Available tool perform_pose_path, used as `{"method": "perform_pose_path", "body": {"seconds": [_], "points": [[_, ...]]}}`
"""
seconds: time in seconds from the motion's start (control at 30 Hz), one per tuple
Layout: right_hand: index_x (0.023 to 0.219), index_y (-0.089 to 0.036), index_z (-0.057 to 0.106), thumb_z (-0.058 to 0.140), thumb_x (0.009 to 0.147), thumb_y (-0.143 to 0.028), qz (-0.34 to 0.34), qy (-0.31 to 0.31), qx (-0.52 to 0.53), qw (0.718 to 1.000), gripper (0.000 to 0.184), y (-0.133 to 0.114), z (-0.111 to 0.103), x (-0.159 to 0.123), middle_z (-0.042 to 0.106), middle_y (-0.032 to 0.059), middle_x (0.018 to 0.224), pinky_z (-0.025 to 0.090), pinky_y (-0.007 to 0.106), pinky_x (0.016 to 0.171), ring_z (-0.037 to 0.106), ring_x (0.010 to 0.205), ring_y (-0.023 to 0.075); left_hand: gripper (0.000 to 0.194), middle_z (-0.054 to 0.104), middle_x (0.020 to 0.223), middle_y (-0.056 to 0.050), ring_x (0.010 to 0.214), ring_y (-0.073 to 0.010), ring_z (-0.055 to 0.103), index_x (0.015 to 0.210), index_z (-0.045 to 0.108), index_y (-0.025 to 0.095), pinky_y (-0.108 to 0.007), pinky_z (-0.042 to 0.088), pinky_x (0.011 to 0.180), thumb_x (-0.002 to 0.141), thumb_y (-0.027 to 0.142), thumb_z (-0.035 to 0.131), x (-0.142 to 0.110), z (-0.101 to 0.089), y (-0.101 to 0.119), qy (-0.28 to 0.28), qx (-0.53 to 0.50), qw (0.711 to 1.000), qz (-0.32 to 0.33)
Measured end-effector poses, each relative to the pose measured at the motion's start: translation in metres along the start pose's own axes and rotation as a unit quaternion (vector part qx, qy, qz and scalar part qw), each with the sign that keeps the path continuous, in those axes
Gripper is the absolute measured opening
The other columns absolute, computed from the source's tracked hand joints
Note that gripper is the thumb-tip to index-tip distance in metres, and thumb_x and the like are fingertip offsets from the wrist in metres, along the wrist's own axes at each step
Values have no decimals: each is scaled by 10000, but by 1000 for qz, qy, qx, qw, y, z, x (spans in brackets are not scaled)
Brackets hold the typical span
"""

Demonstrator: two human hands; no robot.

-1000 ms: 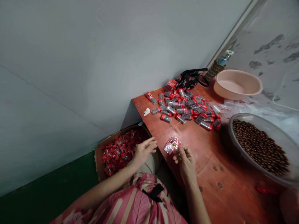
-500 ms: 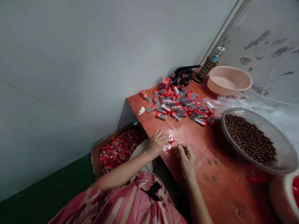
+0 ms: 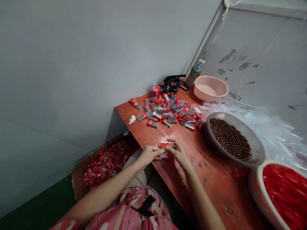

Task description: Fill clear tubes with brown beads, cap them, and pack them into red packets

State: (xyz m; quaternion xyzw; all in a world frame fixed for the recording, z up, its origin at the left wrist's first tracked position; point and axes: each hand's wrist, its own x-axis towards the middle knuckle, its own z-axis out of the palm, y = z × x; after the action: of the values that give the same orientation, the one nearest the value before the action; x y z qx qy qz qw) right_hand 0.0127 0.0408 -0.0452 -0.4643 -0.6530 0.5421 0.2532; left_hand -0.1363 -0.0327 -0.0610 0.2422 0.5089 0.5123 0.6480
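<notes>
At the table's near edge, a small red printed clear plastic packet is between my two hands. My left hand pinches its left side, thumb on top and fingers bent beneath. My right hand has its thumb and fingers closed about the packet's right edge. The packet's contents are too small to make out. Beyond my hands lies a heap of clear tubes with red caps and dark round balls inside.
A bowl of brown balls stands right, near a tub of red pieces. Clear plastic sleeves lie behind. A pink basin and dark bag are at the back. A carton of red packets sits lower left.
My right hand has moved onto the packet, and my left hand has gone from lying flat over it to pinching its side. The view has turned to the right.
</notes>
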Motion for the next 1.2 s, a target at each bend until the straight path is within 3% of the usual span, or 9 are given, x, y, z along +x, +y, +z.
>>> {"method": "perform_pose_path", "body": {"seconds": [0.1, 0.23, 0.33, 0.5, 0.6, 0.7, 0.87, 1.03, 1.2], "points": [[942, -194, 621, 502, 766, -496, 24, 114, -238, 964, 369, -6, -30, 30, 629, 39, 726, 448, 306, 642, 594, 691, 190, 295, 617, 586, -44, 510, -119, 564, 596, 641, 83, -261, 487, 564, 607, 370, 707, 3, 0, -2, -1, -13, 1000, 6], [1173, -192, 526, 397, 817, -511, 77, 227, -337, 911, 495, -8, -72, 79, 539, 170, 1054, 369, 472, 792, 542, 945, 304, 315, 616, 554, -51, 459, -114, 553, 584, 637, 79, -265, 491, 525, 588, 382, 721, 0, 1, -1, 41, -48, 998, 7], [1133, -220, 567, 394, 825, -494, 91, 244, -387, 885, 447, 0, -79, 99, 445, 185, 1182, 356, 514, 793, 495, 1018, 340, 301, 625, 559, -49, 477, -113, 565, 582, 634, 84, -253, 495, 530, 573, 367, 737, -4, 0, 3, 63, -75, 995, -3], [1085, -241, 595, 416, 835, -307, 35, 211, -426, 879, 314, 22, -68, 91, 378, 110, 1324, 376, 444, 854, 460, 1101, 294, 270, 604, 534, -20, 480, -82, 551, 547, 592, 95, -190, 474, 503, 555, 303, 765, -9, -9, 9, 87, -129, 988, -5], [1248, -177, 452, 458, 781, -206, 5, 201, -420, 885, 468, 31, -70, 72, 370, 122, 1351, 380, 379, 893, 427, 1159, 259, 255, 614, 584, -22, 503, -83, 564, 601, 594, 96, -187, 488, 504, 586, 294, 754, -7, -12, 10, 90, -194, 977, -5], [1225, -96, 461, 554, 721, -276, 8, 228, -351, 908, 544, 34, -70, 46, 541, 174, 1170, 401, 406, 862, 506, 1056, 294, 225, 616, 615, -18, 539, -93, 589, 661, 591, 102, -206, 518, 552, 620, 267, 737, -3, -10, 9, 100, -277, 956, -5], [1035, -151, 565, 603, 715, -427, 27, 149, 25, 988, 424, 16, -26, -15, 626, 37, 726, 467, 281, 513, 576, 565, 165, 197, 635, 674, -47, 628, -144, 636, 703, 578, 97, -277, 543, 655, 662, 237, 711, -1, -4, 7, 120, -352, 928, -6], [993, -190, 542, 669, 688, -358, 13, 161, 177, 971, 371, -2, 42, -61, 614, 15, 871, 517, 271, 566, 604, 632, 133, 203, 644, 713, -42, 621, -144, 630, 750, 592, 98, -284, 532, 646, 639, 201, 727, 2, 3, 2, 120, -397, 909, 28], [1007, -186, 524, 664, 698, -347, 1, 190, 171, 967, 376, 3, 65, -64, 608, 22, 886, 531, 284, 602, 610, 680, 140, 214, 639, 685, -45, 592, -126, 607, 735, 598, 90, -260, 513, 617, 635, 225, 731, 3, 10, 1, 100, -405, 908, 42]]}}
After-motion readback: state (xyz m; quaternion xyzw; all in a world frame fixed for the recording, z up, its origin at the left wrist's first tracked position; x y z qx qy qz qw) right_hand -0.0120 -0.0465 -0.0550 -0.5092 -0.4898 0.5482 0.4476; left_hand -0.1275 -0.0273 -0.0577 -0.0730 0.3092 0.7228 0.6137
